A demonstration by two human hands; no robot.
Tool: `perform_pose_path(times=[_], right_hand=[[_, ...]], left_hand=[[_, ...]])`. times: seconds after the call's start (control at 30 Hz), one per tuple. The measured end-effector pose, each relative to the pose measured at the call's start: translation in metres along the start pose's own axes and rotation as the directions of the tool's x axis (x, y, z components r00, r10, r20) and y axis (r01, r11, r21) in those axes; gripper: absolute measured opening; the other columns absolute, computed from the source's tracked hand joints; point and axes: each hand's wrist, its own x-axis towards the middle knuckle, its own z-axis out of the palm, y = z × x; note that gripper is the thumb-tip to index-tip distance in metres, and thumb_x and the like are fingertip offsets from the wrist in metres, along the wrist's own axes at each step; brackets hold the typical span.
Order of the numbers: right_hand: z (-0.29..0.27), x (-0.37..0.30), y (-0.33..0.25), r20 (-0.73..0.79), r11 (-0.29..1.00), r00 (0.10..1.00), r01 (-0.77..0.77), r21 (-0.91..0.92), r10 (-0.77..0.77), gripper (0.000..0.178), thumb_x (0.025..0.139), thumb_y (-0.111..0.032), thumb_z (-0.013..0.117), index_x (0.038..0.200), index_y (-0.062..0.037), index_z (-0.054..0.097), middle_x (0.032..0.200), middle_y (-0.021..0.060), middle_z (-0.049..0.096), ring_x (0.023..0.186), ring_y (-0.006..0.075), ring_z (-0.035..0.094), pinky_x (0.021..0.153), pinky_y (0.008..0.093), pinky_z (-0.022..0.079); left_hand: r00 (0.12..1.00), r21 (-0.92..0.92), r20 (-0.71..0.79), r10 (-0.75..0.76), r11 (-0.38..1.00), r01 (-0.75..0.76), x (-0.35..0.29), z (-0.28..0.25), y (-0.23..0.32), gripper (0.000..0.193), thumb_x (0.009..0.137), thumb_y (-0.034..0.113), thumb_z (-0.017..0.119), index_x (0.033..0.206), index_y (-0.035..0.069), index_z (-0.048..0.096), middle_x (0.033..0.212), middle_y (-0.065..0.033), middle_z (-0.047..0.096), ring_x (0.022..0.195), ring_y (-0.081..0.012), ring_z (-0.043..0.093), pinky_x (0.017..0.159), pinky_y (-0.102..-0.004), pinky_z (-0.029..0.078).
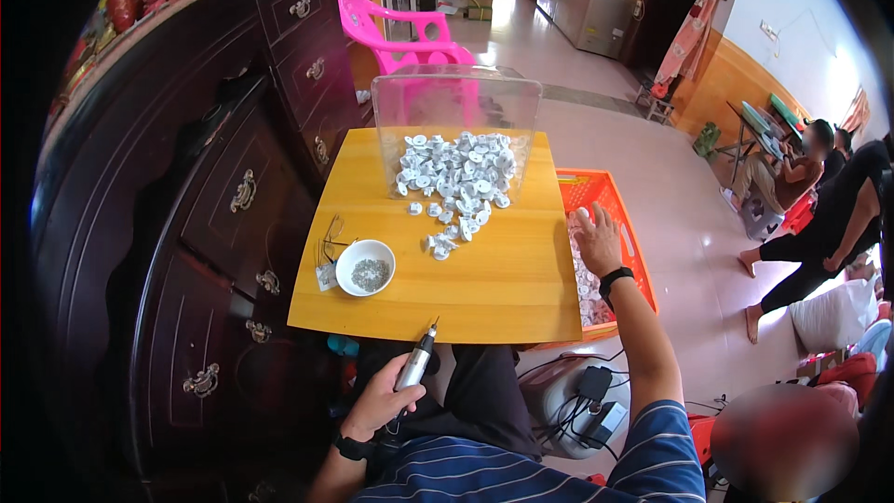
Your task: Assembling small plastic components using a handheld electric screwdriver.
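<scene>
Rotary tool: a slim silver-and-black pen-shaped tool with a fine tip pointing up and away, just below the near edge of the worktop, over the person's lap.
Left hand: the left hand is closed around the lower part of the tool, fingers curled about its body; a dark band sits on that wrist.
Right hand: the right hand is spread open, palm down, fingers apart, holding nothing; it hovers just past the right edge of the worktop, over the orange crate. Whether it touches the parts below cannot be told. A black watch sits on the wrist.
Orange crate: an orange plastic crate stands on the floor against the right edge of the worktop, with small white pieces inside it.
Worktop: a small square yellow wooden worktop.
White parts: a heap of small round white parts lies toward the far edge, spilling out toward the middle of the worktop.
Clear box: a clear plastic box stands at the far edge, open toward the person, with the heap partly inside it.
White bowl: a white bowl holding tiny grey bits sits near the left edge, toward the near left corner.
Cabinet: a dark wooden cabinet with brass handles runs along the left of the worktop.
Pink chair: a pink plastic chair stands beyond the far edge.
</scene>
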Motion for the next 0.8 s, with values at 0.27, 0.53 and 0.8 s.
perform_pose_path(times=[0.27, 0.53, 0.8], right_hand=[[-0.037, 0.015, -0.103, 0.136, 0.848, 0.975, 0.08, 0.524, -0.176, 0.033, 0.09, -0.019, 0.071, 0.12, -0.0047, 0.069, 0.121, 0.0202, 0.068, 0.113, 0.04, 0.064, 0.096, 0.0468, 0.053], [-0.042, 0.045, -0.263, 0.048, 0.599, 0.903, 0.242, 0.764, -0.426, 0.014, 0.087, -0.017, 0.071, 0.097, -0.0077, 0.074, 0.093, 0.0159, 0.072, 0.087, 0.0389, 0.07, 0.076, 0.0472, 0.057], [-0.013, 0.069, -0.383, 0.174, 0.765, 0.792, 0.467, 0.443, -0.585, 0.015, 0.089, -0.019, 0.065, 0.097, -0.0111, 0.076, 0.097, 0.0142, 0.075, 0.09, 0.0339, 0.074, 0.076, 0.0447, 0.059]], left_hand=[[1.0, -0.023, 0.02, 0.013, 1.0, -0.013, 0.002, -0.001, -0.011, 0.059, 0.093, 0.011, 0.071, 0.147, 0.004, 0.048, 0.1, -0.0025, 0.06, 0.07, -0.0074, 0.058, 0.062, -0.0222, 0.05], [1.0, 0.066, -0.002, 0.021, 0.998, -0.021, 0.0, -0.003, -0.018, 0.065, 0.093, 0.015, 0.073, 0.151, 0.004, 0.044, 0.103, -0.0047, 0.062, 0.07, -0.0086, 0.059, 0.064, -0.0234, 0.052], [0.998, 0.127, -0.026, 0.061, 0.99, -0.057, -0.015, -0.013, -0.027, 0.068, 0.092, 0.016, 0.074, 0.152, 0.007, 0.044, 0.094, -0.0023, 0.064, 0.07, -0.0092, 0.063, 0.064, -0.0249, 0.053]])
